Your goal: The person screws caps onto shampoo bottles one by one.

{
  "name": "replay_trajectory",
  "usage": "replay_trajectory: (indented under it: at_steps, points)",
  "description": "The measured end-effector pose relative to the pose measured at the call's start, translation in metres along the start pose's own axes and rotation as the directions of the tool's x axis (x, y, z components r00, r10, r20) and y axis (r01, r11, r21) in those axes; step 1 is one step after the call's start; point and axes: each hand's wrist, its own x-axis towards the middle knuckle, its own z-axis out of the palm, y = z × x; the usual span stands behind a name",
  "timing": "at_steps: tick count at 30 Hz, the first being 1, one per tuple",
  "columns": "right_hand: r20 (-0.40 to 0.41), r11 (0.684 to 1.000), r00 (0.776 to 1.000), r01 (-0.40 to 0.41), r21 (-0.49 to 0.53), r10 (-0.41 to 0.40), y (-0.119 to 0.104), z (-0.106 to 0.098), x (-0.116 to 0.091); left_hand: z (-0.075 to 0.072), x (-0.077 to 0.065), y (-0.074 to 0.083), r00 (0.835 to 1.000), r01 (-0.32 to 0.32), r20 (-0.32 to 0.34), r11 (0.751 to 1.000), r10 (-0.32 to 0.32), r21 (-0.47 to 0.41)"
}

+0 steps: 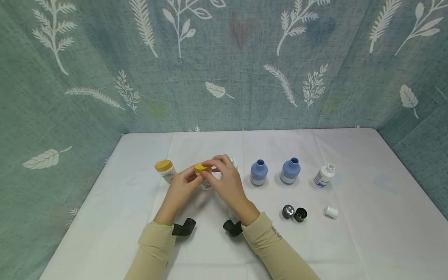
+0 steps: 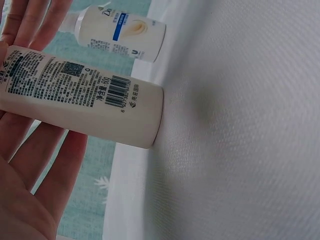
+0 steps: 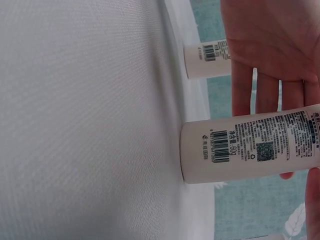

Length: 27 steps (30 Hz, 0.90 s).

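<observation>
A white bottle (image 2: pixel 90 95) with a yellow cap (image 1: pixel 200 168) stands upright on the table between my two hands. My left hand (image 1: pixel 180 190) holds it near the top from the left, its fingers reaching behind the bottle in the left wrist view. At the cap, my right hand (image 1: pixel 227 182) pinches with thumb and index finger. Close by on the left is a second white bottle (image 1: pixel 169 174) with a yellow cap. Another white bottle (image 2: pixel 122 32) with a blue-striped label stands beyond my right hand, mostly hidden by it in the head view.
To the right stand two blue bottles (image 1: pixel 259 173) (image 1: pixel 290 171) and an uncapped white bottle (image 1: pixel 324 175). In front of them lie two black caps (image 1: pixel 288 211) (image 1: pixel 300 214) and a white cap (image 1: pixel 331 212). A patterned green curtain (image 1: pixel 224 66) hangs behind the white table (image 1: pixel 315 249).
</observation>
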Motion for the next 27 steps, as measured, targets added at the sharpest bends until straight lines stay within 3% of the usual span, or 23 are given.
replay_trajectory:
  at_steps: [16,27]
  points:
    - [-0.041,0.999,0.998,0.039,0.003,-0.039,0.0010,0.0011,0.0000,0.0025,-0.0002,0.0018,1.000,-0.027,0.004,1.000,0.027,0.000]
    - [-0.045,0.999,0.998,0.048,-0.008,-0.049,0.0022,0.0019,-0.0008,0.0039,-0.0006,0.0050,1.000,-0.014,-0.027,0.997,0.016,0.072]
